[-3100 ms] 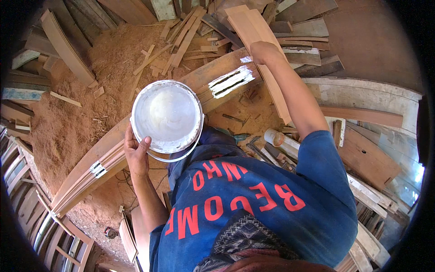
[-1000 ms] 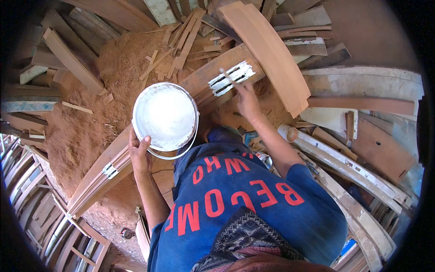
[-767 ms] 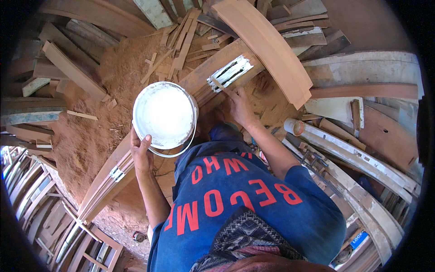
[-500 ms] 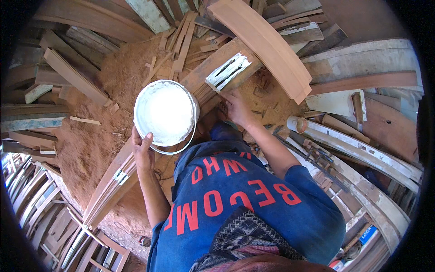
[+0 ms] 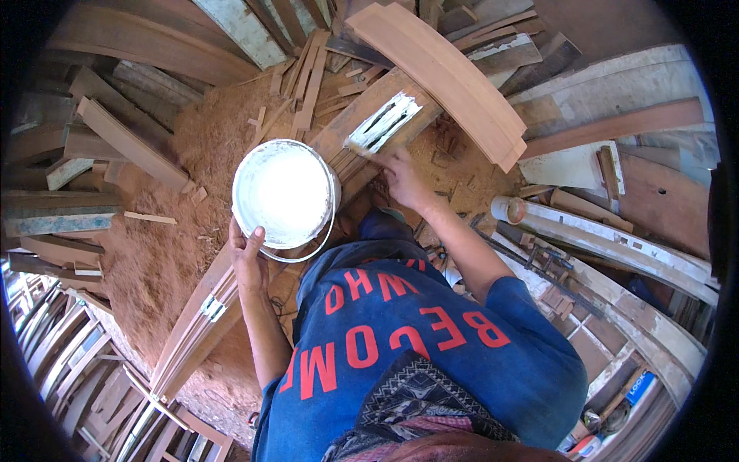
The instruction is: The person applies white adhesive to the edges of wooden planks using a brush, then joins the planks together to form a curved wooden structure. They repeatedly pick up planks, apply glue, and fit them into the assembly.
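Note:
My left hand (image 5: 249, 262) grips a white bucket (image 5: 312, 227) by its near left side, thumb over the rim. The bucket's inside is coated white, and its wire handle hangs toward me. Right of it, a long brown wooden beam (image 5: 346, 123) runs under me and carries a streaky white patch (image 5: 385, 123) with dark gaps. My right hand (image 5: 406, 185) is at the near edge of that patch, its fingers drawn together and slightly blurred. Whatever those fingers may hold is too blurred to name.
Curved boards (image 5: 443, 81) lie across the beam's far end. Sawdust (image 5: 154, 262) and wood scraps cover the floor at left. Stacked planks line both sides, with a white pipe-like length (image 5: 600, 246) and bar clamps (image 5: 566, 285) at right.
My right hand has shifted slightly along the near edge of the white patch. The bucket stays in my left hand, and the whole view has turned slightly.

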### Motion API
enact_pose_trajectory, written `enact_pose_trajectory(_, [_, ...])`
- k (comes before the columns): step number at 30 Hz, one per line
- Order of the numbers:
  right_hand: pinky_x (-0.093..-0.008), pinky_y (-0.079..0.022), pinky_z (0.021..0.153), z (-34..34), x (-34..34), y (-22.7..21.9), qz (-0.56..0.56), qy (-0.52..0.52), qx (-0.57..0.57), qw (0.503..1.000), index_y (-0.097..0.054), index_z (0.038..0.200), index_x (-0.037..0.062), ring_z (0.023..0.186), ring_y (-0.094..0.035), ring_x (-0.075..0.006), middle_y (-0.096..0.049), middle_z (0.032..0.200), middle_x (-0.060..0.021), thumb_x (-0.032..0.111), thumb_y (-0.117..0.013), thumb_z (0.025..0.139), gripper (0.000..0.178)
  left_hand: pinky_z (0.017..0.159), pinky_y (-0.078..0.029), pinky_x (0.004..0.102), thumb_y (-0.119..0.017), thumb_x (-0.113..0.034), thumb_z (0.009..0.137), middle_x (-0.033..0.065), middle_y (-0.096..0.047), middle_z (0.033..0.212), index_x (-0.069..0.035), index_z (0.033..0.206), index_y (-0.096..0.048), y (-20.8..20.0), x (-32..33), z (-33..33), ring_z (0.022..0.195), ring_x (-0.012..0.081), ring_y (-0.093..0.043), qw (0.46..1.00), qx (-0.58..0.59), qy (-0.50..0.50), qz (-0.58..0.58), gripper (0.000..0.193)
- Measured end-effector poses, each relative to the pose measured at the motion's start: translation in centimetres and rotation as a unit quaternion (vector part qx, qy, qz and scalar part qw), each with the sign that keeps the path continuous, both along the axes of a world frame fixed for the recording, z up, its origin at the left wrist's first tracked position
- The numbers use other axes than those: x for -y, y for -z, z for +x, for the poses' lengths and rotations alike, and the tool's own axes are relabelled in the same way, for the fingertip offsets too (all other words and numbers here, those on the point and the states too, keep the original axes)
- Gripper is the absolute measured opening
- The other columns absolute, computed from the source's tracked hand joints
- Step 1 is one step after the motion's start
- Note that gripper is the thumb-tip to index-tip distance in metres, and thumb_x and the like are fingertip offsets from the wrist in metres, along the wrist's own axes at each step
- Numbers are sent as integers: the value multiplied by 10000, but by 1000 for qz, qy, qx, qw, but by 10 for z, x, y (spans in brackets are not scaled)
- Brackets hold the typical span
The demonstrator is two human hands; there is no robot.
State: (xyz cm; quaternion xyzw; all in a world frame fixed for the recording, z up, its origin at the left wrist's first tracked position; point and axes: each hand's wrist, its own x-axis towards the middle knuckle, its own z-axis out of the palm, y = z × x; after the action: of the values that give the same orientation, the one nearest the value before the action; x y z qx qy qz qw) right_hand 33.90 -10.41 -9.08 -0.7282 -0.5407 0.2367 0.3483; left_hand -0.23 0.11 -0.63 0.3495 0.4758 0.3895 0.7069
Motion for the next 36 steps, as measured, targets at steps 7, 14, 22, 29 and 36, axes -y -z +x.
enact_pose_trajectory(7, [-438,-461,937,33,13,4,-33,74,177,981,-637,1333,75,1047,-535,-381,-525,1110,-174,-149,-614,725,648,1112,-440,420,-754,-110,873,170,-547,1427,7,1515,-380,0,0,-3,1327,287,-532,1000,-4,14,10,752])
enact_pose_trajectory(14, [-457,-460,917,45,6,11,17,56,179,982,-628,1283,39,1027,-528,-384,-510,1128,-187,-156,-606,725,592,1114,-435,413,-769,-127,860,158,-551,1421,6,1520,-375,-8,-2,1,1325,270,-529,1000,-5,27,-2,780])
enact_pose_trajectory(22, [-455,-466,943,42,11,59,118,68,156,978,-545,1372,78,1072,-528,-408,-503,1157,-214,-165,-597,755,666,1111,-437,406,-756,-124,868,160,-555,1416,-5,1524,-376,-2,-2,-2,1307,264,-545,1000,-8,25,-3,767])
enact_pose_trajectory(29, [-454,-467,959,52,35,93,66,94,144,983,-562,1419,119,1095,-532,-415,-507,1190,-217,-161,-598,745,731,1115,-436,417,-754,-133,872,164,-523,1446,-7,1536,-351,-6,-6,-4,1321,275,-530,999,-9,49,-16,787])
enact_pose_trajectory(36, [-445,-472,981,70,77,64,15,209,166,964,-587,1394,111,1110,-540,-416,-522,1208,-208,-169,-560,743,709,1101,-466,419,-754,-146,875,167,-531,1430,-9,1532,-346,-5,-5,-6,1322,280,-532,999,-4,48,-7,786])
